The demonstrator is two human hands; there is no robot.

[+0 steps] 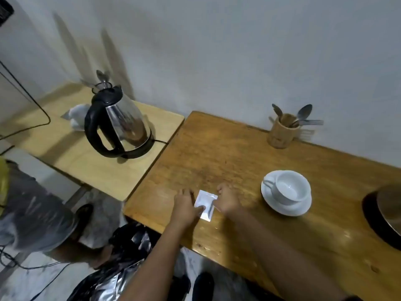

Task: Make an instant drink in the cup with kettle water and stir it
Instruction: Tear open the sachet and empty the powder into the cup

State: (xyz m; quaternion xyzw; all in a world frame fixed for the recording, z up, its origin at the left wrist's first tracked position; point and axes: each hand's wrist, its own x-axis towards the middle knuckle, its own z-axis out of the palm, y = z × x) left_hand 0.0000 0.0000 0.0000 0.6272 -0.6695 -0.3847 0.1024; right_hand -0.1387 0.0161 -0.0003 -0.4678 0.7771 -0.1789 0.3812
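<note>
A small white sachet (205, 204) lies flat near the front left corner of the darker wooden tabletop (227, 153), just inside its front edge. The left hand (186, 206) presses on the sachet's left side with fingers spread and a thumb on its surface; the right hand (227, 200) pinches its upper right corner. The white cup (289, 187), empty, stands on a saucer (284, 208) to the right, apart from the hands, with bare wood between them and toward the wall. At the back edge stands a wooden holder (281, 134) of spoons and a fork. The kettle (118, 124) sits on its base on the lighter side table (86, 168), near that table's right edge. A dark round object (384, 216) is cut off at the right frame edge. The sachet's print is too blurred to read.
</note>
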